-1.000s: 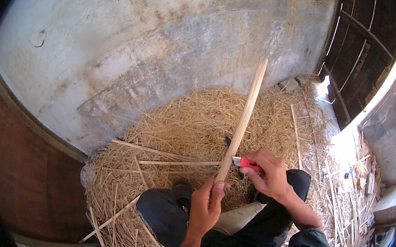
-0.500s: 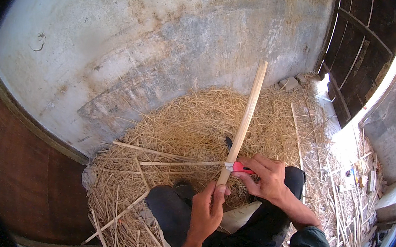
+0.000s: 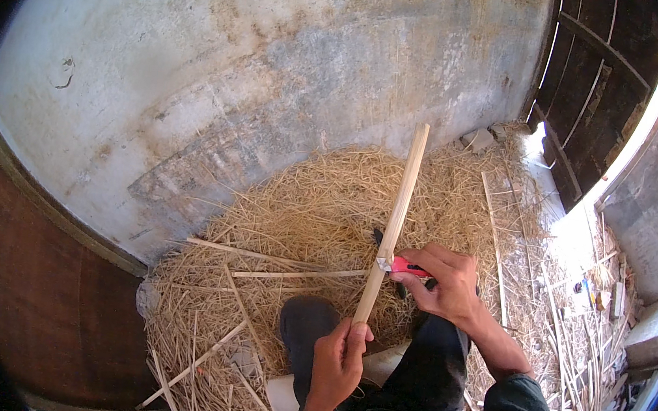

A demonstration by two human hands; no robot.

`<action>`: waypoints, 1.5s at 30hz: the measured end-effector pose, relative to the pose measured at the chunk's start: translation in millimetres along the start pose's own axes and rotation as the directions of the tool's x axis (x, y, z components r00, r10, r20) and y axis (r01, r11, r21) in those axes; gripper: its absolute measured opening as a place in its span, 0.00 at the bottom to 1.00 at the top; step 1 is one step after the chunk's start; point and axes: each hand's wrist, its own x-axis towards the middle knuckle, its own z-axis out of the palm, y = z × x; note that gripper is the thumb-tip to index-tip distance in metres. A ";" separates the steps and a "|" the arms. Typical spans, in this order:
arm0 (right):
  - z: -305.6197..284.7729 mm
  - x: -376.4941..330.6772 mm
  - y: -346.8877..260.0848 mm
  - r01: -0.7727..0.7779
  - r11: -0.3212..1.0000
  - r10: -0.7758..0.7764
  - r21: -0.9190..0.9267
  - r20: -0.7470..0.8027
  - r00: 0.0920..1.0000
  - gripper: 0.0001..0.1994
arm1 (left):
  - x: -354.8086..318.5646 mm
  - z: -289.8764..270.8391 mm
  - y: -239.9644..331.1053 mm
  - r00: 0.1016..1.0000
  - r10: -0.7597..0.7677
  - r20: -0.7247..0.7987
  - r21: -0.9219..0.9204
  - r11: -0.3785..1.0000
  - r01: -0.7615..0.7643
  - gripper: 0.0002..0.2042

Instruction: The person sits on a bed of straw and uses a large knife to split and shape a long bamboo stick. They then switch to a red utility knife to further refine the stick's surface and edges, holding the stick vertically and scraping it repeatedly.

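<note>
A long pale wooden strip [image 3: 400,204], perhaps bamboo, points up and away from me, tilted slightly right. My left hand [image 3: 338,362] is closed around its near end, thumb on top. My right hand [image 3: 446,286] grips a red utility knife [image 3: 408,267]. Its blade lies across the strip, part way up from my left hand. At the blade there is a small pale patch, perhaps a curl of wood; I cannot make it out exactly. Both hands are above my dark-trousered knees [image 3: 433,358].
Straw-like shavings [image 3: 305,203] cover the floor, with several loose strips [image 3: 299,274] on top. A dark object [image 3: 377,236] lies partly behind the held strip. Ahead stands a stained wall [image 3: 295,67]; at left, a brown panel [image 3: 37,272]; at right, a dark plank door [image 3: 593,96].
My left hand and the strip have moved toward me. The knife has shifted slightly away, so its blade sits farther from my left hand along the strip. My knees have drawn closer together.
</note>
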 end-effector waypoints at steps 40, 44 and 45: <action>26.6 34.6 77.8 -0.319 0.943 0.308 0.090 0.116 0.944 0.12 | 1.5 -27.8 -51.9 0.977 -0.212 -0.034 -0.135 0.969 0.206 0.16; 30.2 2.7 25.4 -0.026 0.994 0.016 0.109 0.085 0.996 0.13 | 15.9 -15.0 -39.1 0.997 -0.067 -0.030 -0.094 0.994 0.064 0.17; 30.4 -2.7 17.3 0.026 0.995 -0.036 0.096 0.103 0.994 0.13 | 17.5 -13.2 -35.5 0.998 -0.047 -0.028 -0.096 0.994 0.045 0.17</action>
